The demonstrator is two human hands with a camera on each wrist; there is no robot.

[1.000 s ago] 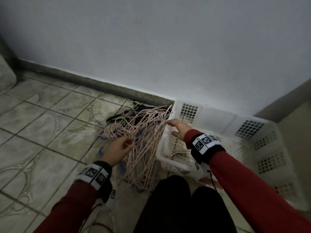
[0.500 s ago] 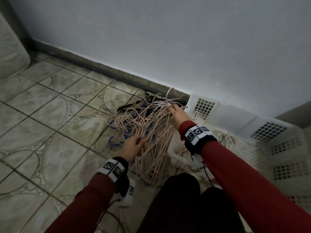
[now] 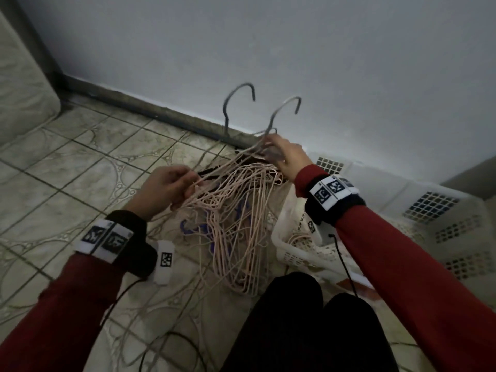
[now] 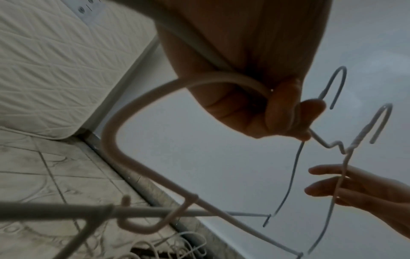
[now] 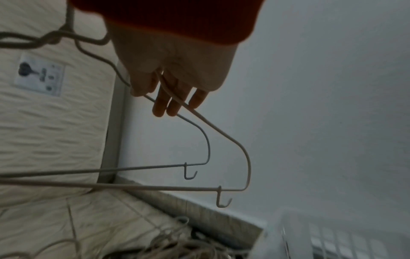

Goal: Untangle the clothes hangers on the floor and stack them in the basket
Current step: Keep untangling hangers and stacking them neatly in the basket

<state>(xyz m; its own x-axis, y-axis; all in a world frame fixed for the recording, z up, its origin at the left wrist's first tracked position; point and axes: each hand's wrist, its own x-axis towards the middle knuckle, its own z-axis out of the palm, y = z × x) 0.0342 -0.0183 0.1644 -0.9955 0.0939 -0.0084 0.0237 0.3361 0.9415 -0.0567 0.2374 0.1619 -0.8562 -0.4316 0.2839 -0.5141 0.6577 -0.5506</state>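
A tangle of pale pink wire hangers [image 3: 236,224] lies on the tiled floor, left of a white perforated basket [image 3: 418,210]. Two hangers [image 3: 284,111] are raised above the pile, hooks up against the wall. My right hand [image 3: 271,147] pinches their necks; the right wrist view shows both wires [image 5: 221,133] running between thumb and fingers [image 5: 159,106]. My left hand [image 3: 188,186] grips their left shoulder ends, and the left wrist view shows its fingers [image 4: 286,112] curled round a thick wire bend [image 4: 124,112]. More pink hangers [image 3: 303,240] lie in the basket.
Blue hangers [image 3: 193,226] and a black one [image 3: 212,171] sit under the pink pile. A mattress [image 3: 24,84] leans at the far left. The grey wall and skirting [image 3: 166,114] run close behind. My knees [image 3: 295,318] and cables [image 3: 161,342] are at the front.
Both hands have risen, drawing two hangers up out of the pile; their hooks now stand clear against the wall. The right hand moved from the basket's rim to the hangers' necks.
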